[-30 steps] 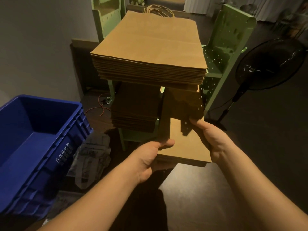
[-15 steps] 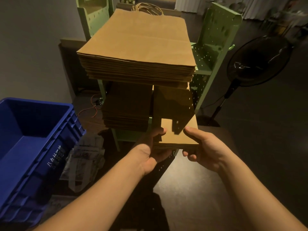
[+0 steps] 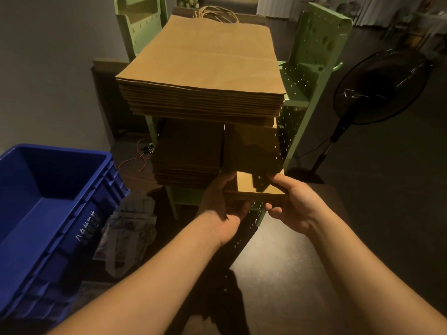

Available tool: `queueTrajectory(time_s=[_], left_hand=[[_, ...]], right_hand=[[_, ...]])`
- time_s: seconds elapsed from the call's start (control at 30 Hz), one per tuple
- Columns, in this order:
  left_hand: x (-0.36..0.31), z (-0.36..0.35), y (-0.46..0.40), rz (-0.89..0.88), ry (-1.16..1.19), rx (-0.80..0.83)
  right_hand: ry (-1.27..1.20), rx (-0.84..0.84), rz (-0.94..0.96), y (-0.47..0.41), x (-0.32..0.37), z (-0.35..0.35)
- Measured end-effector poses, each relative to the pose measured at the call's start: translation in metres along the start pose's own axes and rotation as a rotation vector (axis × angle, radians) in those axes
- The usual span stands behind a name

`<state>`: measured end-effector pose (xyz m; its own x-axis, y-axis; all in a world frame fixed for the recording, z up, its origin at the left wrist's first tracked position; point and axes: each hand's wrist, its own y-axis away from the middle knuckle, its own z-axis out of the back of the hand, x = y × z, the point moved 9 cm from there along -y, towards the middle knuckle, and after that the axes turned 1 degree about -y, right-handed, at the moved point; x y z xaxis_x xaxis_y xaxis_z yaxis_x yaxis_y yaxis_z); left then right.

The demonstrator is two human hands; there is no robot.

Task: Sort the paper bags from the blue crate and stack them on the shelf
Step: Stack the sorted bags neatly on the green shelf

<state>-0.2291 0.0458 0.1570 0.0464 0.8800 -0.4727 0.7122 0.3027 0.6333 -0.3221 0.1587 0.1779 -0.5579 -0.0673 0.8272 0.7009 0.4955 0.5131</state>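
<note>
- Pushed deeper onto the lower shelf [image 3: 191, 198] now: small bundle of paper bags [image 3: 254, 189], only its near end out, beside the darker stack [image 3: 188, 155].
- Better to slide level and square the edges with the neighbour stack.
- Left hand [image 3: 221, 201] cups the bundle's left corner from below; right hand [image 3: 290, 204] pinches the right corner, thumb on top.
- Blue crate [image 3: 48, 209] stands apart at left.

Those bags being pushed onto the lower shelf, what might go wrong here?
The small bag stack, gripped by the left hand and right hand, may snag the neighbouring stack and skew it. It may also bump the overhanging top stack above and shift those bags.
</note>
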Motion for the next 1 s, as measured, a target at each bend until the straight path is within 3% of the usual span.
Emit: queueTrajectory(time_s=[0.2, 0.67, 0.9, 1.0], left_hand=[[0.008, 0.006, -0.005, -0.039, 0.059, -0.014], [0.015, 0.003, -0.019, -0.042, 0.039, -0.065], [0.0, -0.007, -0.008, -0.156, 0.112, 0.096], [0.001, -0.001, -0.009, -0.183, 0.128, 0.114]], right_hand=[[0.035, 0.038, 0.089, 0.0, 0.005, 0.0], [-0.024, -0.017, 0.063, -0.012, 0.005, 0.008], [-0.068, -0.006, 0.016, -0.019, 0.009, 0.006], [0.036, 0.013, 0.035, -0.019, 0.008, 0.009]])
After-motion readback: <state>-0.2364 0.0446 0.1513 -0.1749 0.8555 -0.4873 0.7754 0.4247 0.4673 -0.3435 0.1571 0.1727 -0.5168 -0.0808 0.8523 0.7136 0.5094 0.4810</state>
